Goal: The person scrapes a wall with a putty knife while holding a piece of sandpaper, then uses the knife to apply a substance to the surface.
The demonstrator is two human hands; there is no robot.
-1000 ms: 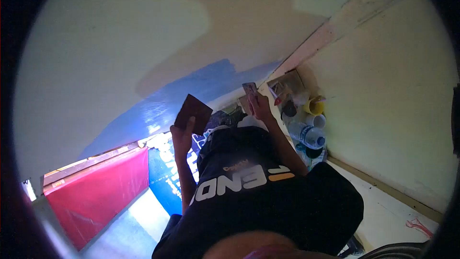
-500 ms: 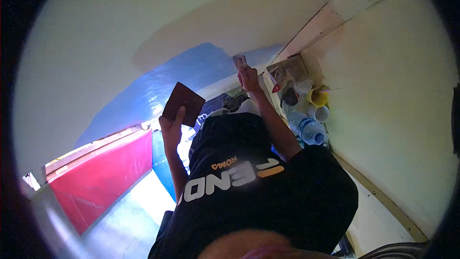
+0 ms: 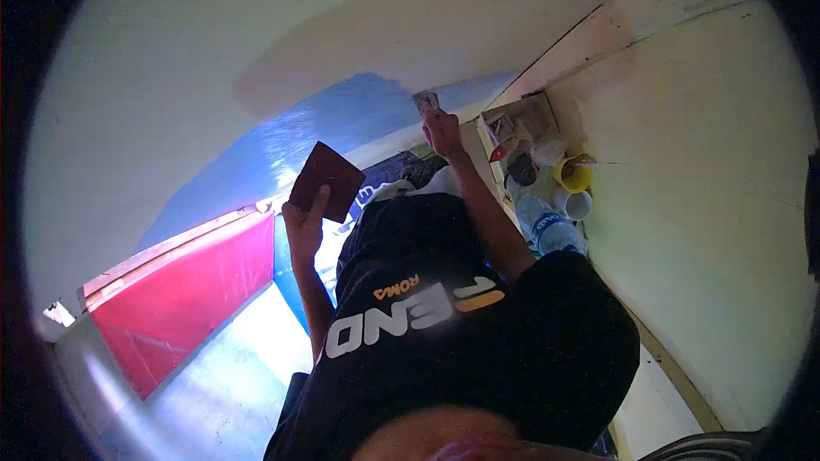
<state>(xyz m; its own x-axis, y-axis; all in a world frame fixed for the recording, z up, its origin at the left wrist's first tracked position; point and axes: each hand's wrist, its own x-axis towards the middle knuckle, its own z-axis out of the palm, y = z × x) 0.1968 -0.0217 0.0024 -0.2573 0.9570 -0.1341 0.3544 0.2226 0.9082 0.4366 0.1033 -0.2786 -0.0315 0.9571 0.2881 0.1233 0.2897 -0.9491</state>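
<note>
My left hand (image 3: 303,226) is closed on the lower edge of a dark reddish-brown square plate (image 3: 329,182), thumb over its face. Whether the plate is wood, tile or something else cannot be made out. My right hand (image 3: 442,135) grips a small flat-bladed tool that looks like a putty knife (image 3: 425,102), its broad end smeared with pale material. The blade is close to the light wall (image 3: 359,17), at the border of a smooth bluish patch (image 3: 342,107). Contact between blade and wall cannot be told. The tool's handle is mostly hidden by my fingers.
On the right, a ledge holds a clear water bottle (image 3: 551,229), a yellow cup (image 3: 571,174), a white cup (image 3: 574,203) and a crumpled plastic bag (image 3: 547,150). A side wall (image 3: 700,188) rises beside it. A red panel (image 3: 188,299) stands at lower left.
My right hand has shifted slightly and the putty knife's blade is turned, tilting more to the left. The left hand and plate have hardly moved. The view has shifted a little.
</note>
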